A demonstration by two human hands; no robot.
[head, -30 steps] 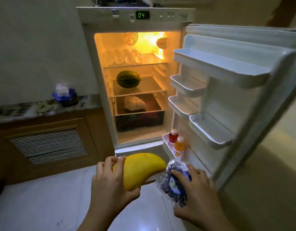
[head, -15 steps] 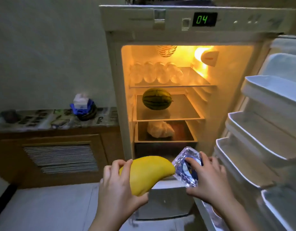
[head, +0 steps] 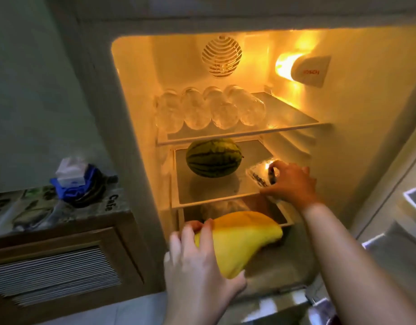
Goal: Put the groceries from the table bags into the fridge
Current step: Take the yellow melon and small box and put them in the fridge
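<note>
Lit fridge (head: 357,160) open beside a cluttered worktop (head: 61,207), both hands reaching in.

Right hand (head: 290,181) pinches a clear berry box (head: 261,174) on the middle shelf (head: 202,195), just right of the watermelon (head: 214,157). Left hand (head: 200,273), fingers (head: 208,233) curled over it, holds a smooth yellow mango (head: 239,238) below the shelf's edge, long axis pointing in and rightward; the shelf lies up and ahead.

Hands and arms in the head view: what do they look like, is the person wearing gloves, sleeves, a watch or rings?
Both are bare. The left hand shows no glove and no ring on the fingers in view. The right hand is also ungloved, and its forearm runs bare down to the frame's edge, with no sleeve, watch or bracelet at the wrist. The left wrist is mostly cut off, so little can be said there.
</note>
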